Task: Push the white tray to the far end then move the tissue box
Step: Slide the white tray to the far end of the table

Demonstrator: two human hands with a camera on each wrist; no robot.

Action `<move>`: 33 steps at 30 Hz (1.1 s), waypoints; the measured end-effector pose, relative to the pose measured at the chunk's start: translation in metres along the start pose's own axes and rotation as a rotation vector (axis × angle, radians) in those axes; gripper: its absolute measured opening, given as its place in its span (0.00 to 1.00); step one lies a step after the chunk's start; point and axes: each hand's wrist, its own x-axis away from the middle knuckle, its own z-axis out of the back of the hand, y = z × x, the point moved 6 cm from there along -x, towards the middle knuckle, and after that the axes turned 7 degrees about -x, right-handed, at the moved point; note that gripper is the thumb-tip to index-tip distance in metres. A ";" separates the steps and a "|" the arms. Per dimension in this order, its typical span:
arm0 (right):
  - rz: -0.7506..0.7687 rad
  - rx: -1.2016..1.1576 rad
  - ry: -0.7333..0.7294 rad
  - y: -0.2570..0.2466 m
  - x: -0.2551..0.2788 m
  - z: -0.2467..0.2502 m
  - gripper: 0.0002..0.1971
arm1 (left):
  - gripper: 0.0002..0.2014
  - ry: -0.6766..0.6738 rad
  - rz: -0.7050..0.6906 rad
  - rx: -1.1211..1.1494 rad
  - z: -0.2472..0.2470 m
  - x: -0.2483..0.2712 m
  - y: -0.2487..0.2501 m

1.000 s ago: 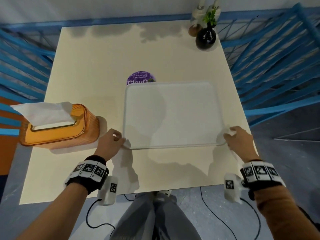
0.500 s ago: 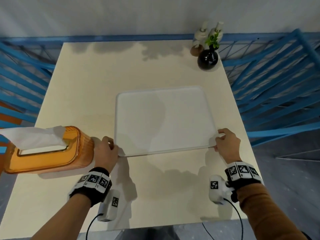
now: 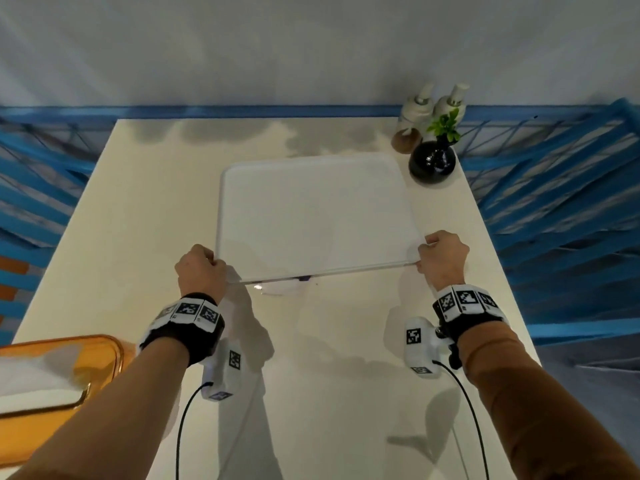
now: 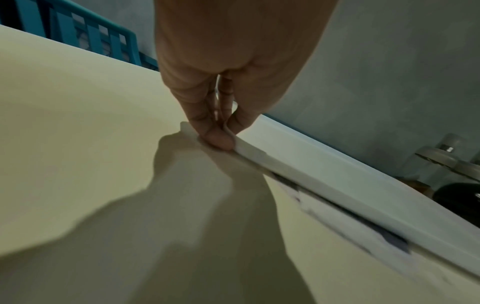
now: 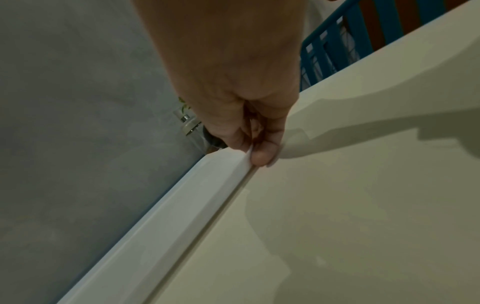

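Observation:
The white tray point(image 3: 311, 216) lies flat in the far half of the cream table point(image 3: 145, 202). My left hand point(image 3: 202, 268) pinches the tray's near left corner point(image 4: 197, 135), thumb under the rim. My right hand point(image 3: 441, 256) pinches the near right corner point(image 5: 246, 156) the same way. The orange tissue box point(image 3: 52, 375), with white tissue on top, stands at the near left of the table, behind my left forearm. A round purple-printed lid point(image 3: 287, 287) peeks out from under the tray's near edge; most of it is hidden.
A black round vase point(image 3: 432, 164) with a green sprig stands close to the tray's far right corner, with two pump bottles point(image 3: 415, 119) behind it. Blue slatted chairs point(image 3: 561, 202) flank the table on both sides. A grey wall runs along the far edge.
Both hands have slid the tray away from me toward the far end. It now covers the purple lid, which earlier showed beyond it. The tissue box has stayed near me.

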 end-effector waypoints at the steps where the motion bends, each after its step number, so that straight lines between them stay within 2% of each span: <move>1: 0.007 0.005 0.000 -0.006 -0.007 -0.004 0.12 | 0.14 0.007 -0.002 -0.004 0.001 -0.009 0.004; 9: 0.021 -0.026 0.055 -0.045 -0.048 -0.030 0.08 | 0.14 0.030 -0.032 -0.064 0.003 -0.068 0.037; 14: -0.031 -0.042 0.099 -0.058 -0.069 -0.038 0.09 | 0.13 0.028 -0.051 -0.072 -0.001 -0.095 0.053; 20: -0.029 0.050 0.087 -0.075 -0.078 -0.045 0.12 | 0.13 0.027 -0.042 -0.088 -0.004 -0.116 0.065; 24: -0.031 0.074 0.056 -0.081 -0.076 -0.043 0.12 | 0.13 0.029 -0.020 -0.102 -0.004 -0.124 0.068; 29: -0.043 -0.035 0.007 -0.060 -0.085 -0.046 0.15 | 0.15 -0.008 -0.016 -0.102 -0.002 -0.120 0.069; 33: 0.009 0.068 -0.039 -0.095 -0.045 -0.026 0.17 | 0.21 0.004 -0.052 -0.092 0.009 -0.102 0.077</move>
